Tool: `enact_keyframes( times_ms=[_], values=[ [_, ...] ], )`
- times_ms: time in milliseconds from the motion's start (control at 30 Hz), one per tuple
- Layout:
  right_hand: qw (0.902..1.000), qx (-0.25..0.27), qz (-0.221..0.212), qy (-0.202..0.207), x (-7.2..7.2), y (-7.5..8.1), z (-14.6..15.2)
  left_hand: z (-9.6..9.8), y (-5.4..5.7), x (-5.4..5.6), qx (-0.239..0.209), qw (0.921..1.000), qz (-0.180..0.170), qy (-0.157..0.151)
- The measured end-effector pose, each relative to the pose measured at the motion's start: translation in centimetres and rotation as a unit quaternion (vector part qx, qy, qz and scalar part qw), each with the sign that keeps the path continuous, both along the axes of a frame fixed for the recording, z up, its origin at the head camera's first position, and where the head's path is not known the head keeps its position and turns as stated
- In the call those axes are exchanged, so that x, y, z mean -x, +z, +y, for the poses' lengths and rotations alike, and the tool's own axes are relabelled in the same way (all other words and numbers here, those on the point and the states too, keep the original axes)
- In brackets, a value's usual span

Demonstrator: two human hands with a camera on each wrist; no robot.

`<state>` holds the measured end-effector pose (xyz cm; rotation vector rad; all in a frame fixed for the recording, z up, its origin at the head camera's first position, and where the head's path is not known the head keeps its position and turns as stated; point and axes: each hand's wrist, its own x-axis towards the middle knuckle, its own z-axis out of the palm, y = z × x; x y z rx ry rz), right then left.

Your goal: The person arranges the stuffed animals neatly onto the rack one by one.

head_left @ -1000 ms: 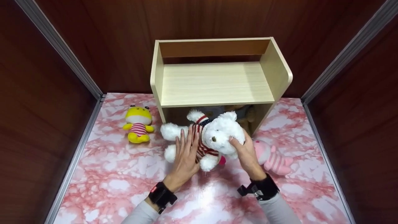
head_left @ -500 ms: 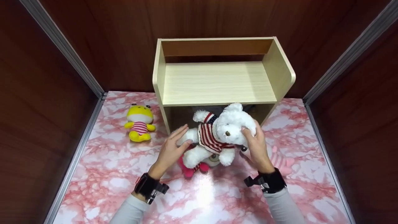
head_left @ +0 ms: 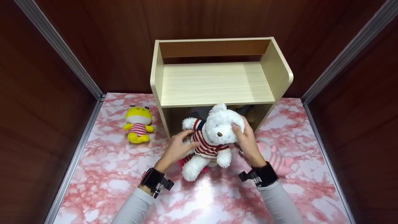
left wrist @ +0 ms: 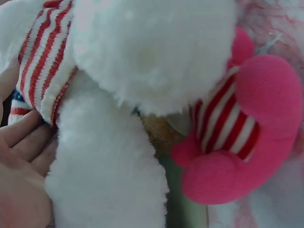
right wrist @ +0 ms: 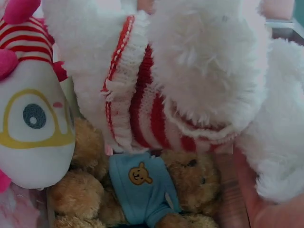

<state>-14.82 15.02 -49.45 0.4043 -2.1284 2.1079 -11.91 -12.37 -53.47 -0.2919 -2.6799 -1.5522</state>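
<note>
A white teddy bear (head_left: 208,144) in a red-and-white striped sweater is held up in front of the shelf's lower opening, its head toward the upper right. My right hand (head_left: 248,144) grips the side of the bear's head, thumb on the front. At the bear's other side, my left hand (head_left: 178,147) holds the torso, with fingers behind the sweater in the left wrist view. Beneath the bear lies a hot-pink plush toy (left wrist: 273,92) with a striped body and yellow-rimmed glasses, mostly hidden from the head view.
A pale wooden shelf (head_left: 214,82) stands at the back. Inside its lower compartment is a brown teddy bear (right wrist: 190,175) in a light blue shirt. A yellow frog plush (head_left: 138,124) is at left, a pale pink striped plush (head_left: 279,161) at right. Dark walls enclose the marbled surface.
The bear has turned from lying sideways to more upright, legs swinging down. My left hand has left its spread position on the sweater, passed by the leg, and now holds the torso.
</note>
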Motion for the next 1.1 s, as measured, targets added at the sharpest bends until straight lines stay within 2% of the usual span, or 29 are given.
enact_keyframes(
  times_ms=[100,167,300,367,467,667,800,867,900,1000,1067,1100],
  values=[
    [0.9998,0.011,-0.009,0.016,0.2,-0.3,-0.2,0.3,-0.3,-0.4,0.016,0.9987,-0.046,-0.014],
    [0.9993,0.022,-0.016,0.024,0.3,-0.4,-0.4,0.4,-0.6,-0.5,0.024,0.9976,-0.062,-0.020],
    [0.9983,0.032,-0.019,0.044,0.5,-0.7,-1.1,0.6,-1.4,-0.3,0.020,0.9986,-0.039,-0.030],
    [0.9981,0.030,-0.020,0.049,0.6,-0.8,-1.5,0.6,-1.9,-0.3,0.006,0.9993,-0.027,-0.023],
    [0.9978,0.028,-0.019,0.057,0.9,-0.8,-2.2,0.7,-2.5,-0.3,-0.013,0.9996,-0.025,0.002],
    [0.9964,0.030,-0.014,0.078,1.4,-0.7,-3.9,0.5,-3.2,-0.6,-0.073,0.9935,-0.021,0.085],
    [0.9829,0.121,-0.057,0.127,1.4,-1.1,-4.6,0.2,-4.0,-0.8,-0.135,0.9828,-0.015,0.125],
    [0.9738,0.164,-0.082,0.135,1.4,-1.4,-4.7,-0.1,-4.4,-1.0,-0.153,0.9777,-0.013,0.143],
    [0.9730,0.171,-0.086,0.129,1.6,-1.6,-4.7,-0.2,-4.5,-1.1,-0.156,0.9758,-0.012,0.153],
    [0.9892,0.098,-0.076,0.078,2.1,-2.6,-4.4,-0.9,-4.9,-1.5,-0.174,0.9679,-0.012,0.181],
    [0.9981,-0.004,-0.046,0.041,2.4,-3.5,-4.2,-1.4,-5.2,-1.7,-0.185,0.9620,-0.014,0.200],
    [0.9971,-0.067,-0.027,0.024,2.6,-4.0,-4.1,-1.7,-5.4,-1.9,-0.188,0.9592,-0.015,0.210]
  ],
)
